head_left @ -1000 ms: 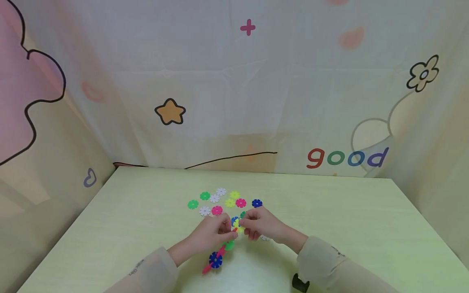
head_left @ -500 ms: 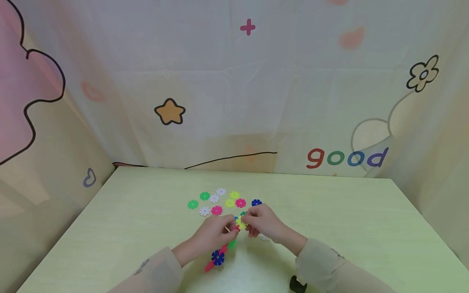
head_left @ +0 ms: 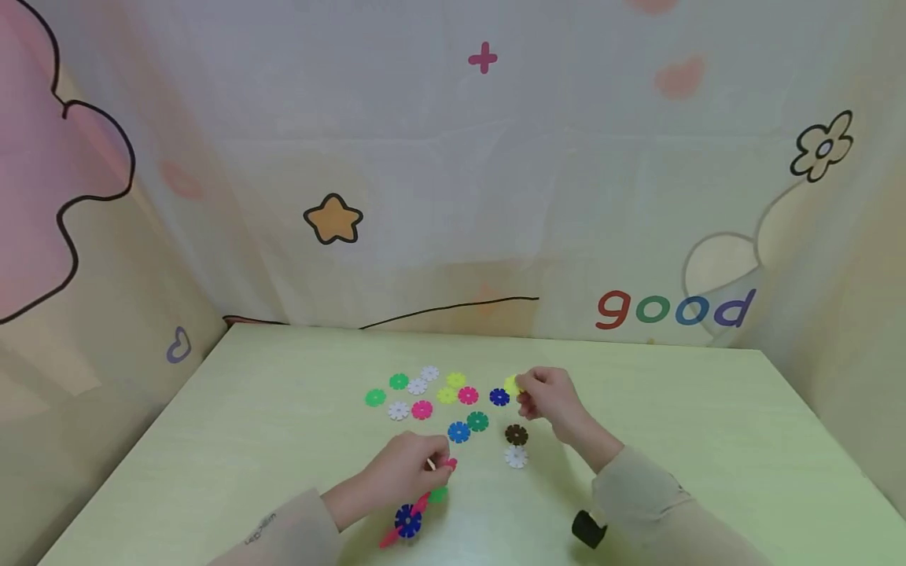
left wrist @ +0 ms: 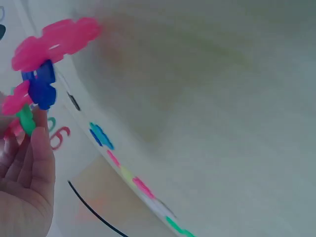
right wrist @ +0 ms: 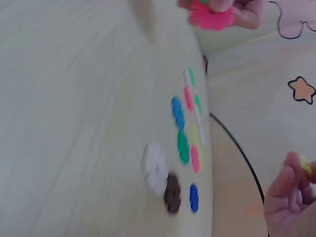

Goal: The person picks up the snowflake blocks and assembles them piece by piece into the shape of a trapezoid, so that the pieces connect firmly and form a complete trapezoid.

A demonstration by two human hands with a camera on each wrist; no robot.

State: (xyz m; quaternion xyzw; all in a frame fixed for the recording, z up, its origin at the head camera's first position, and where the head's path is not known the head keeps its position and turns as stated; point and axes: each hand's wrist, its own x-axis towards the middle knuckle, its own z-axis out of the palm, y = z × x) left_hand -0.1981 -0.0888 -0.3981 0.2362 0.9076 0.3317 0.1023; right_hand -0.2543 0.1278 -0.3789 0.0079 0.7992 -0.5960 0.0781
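Note:
In the head view my left hand pinches the top end of a chain of slotted snowflake discs. The chain hangs tilted toward the front; pink, green and dark blue discs are joined in it. In the left wrist view the chain's pink end disc stands beyond the blue one, above the fingers. To the right, my right hand pinches a yellow snowflake disc between thumb and index finger, apart from the chain. Most of that yellow disc is hidden behind the fingertips. A dark blue disc lies just left of this hand.
Loose discs lie on the pale table: a brown one touching a white one, a light blue one against a dark green one, and several others behind. A printed curtain hangs at the table's back edge.
My right hand has moved right and away from the chain, carrying the yellow disc. The left hand has shifted slightly toward the front with the chain. The light blue and brown discs now show.

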